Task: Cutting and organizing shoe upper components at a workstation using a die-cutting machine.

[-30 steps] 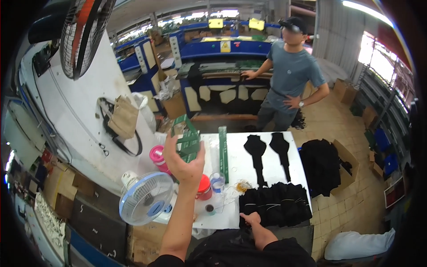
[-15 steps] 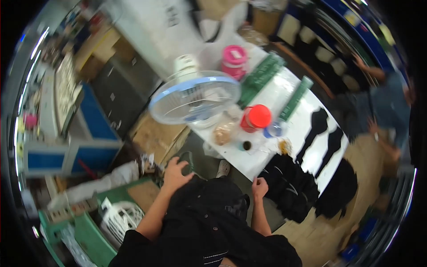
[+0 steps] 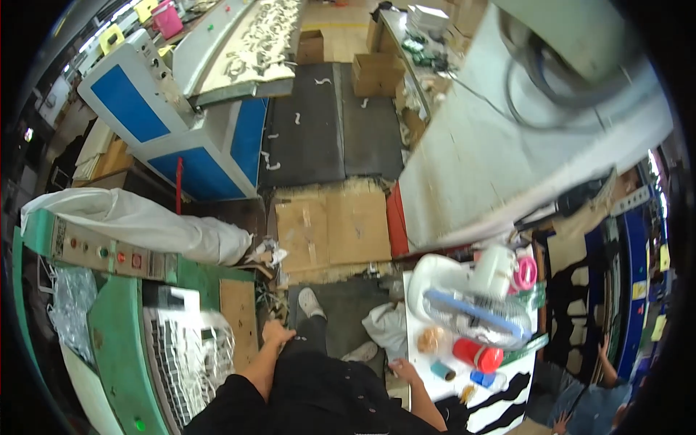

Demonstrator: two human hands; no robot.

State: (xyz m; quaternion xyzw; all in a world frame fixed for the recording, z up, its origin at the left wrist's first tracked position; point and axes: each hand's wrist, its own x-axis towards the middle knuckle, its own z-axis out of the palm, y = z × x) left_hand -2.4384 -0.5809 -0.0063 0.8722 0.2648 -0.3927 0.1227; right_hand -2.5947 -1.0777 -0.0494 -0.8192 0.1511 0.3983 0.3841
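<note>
My left hand [image 3: 277,333] hangs beside my leg, fingers loosely apart and nothing in them. It is near the green machine with a brown board [image 3: 237,319] on its edge. My right hand [image 3: 404,370] is low at my other side, fingers curled in, and I see nothing in it. It is nearest to the white table [image 3: 418,391]. On that table are a light blue desk fan [image 3: 475,315], a red-lidded jar [image 3: 480,355], a small teal cup [image 3: 443,371], a clear bag with something brown [image 3: 431,339] and black cut pieces [image 3: 500,395].
Ahead lie flattened cardboard [image 3: 333,228] and dark floor mats [image 3: 304,130]. A blue and grey machine [image 3: 196,156] stands at the left, a large white-topped bench [image 3: 471,174] at the right. A white cloth bag [image 3: 388,326] is by my foot. Another person [image 3: 594,406] works at far right.
My view has swung left, toward the mats and machines. The fan table has shifted to the lower right. My left hand's fingers are less spread, and one foot is now forward.
</note>
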